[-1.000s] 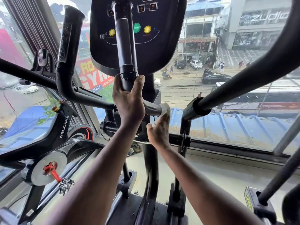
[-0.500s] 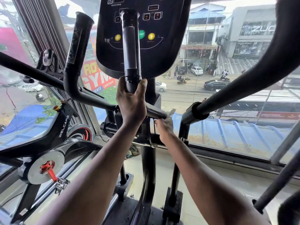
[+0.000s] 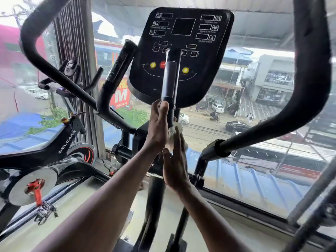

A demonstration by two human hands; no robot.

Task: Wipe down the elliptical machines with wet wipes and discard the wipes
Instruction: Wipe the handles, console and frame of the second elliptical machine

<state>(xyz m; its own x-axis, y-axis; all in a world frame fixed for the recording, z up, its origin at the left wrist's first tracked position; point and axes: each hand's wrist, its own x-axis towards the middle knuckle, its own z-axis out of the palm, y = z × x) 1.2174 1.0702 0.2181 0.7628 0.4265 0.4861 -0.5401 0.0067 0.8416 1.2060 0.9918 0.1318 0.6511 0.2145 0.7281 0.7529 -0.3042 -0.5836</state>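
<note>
I stand at a black elliptical machine with its console [image 3: 181,51] ahead of me. A fixed handle [image 3: 170,82] with a silver sensor strip rises in front of the console. My left hand [image 3: 157,124] grips the base of this handle. My right hand [image 3: 175,160] presses a white wet wipe [image 3: 174,130] against the handle's lower part, just right of my left hand. The wipe is mostly hidden between hand and bar. A second fixed handle [image 3: 116,75] stands to the left.
Long moving arms curve up at the left [image 3: 41,57] and the right [image 3: 309,79]. A black Welcare spin bike [image 3: 54,148] with a red pedal [image 3: 36,190] stands at the left. A large window [image 3: 254,142] over a street fills the front.
The view has tilted up and the console now shows in full. My right hand rose from the horizontal bar to the handle's lower part with the wipe. My left hand keeps its grip.
</note>
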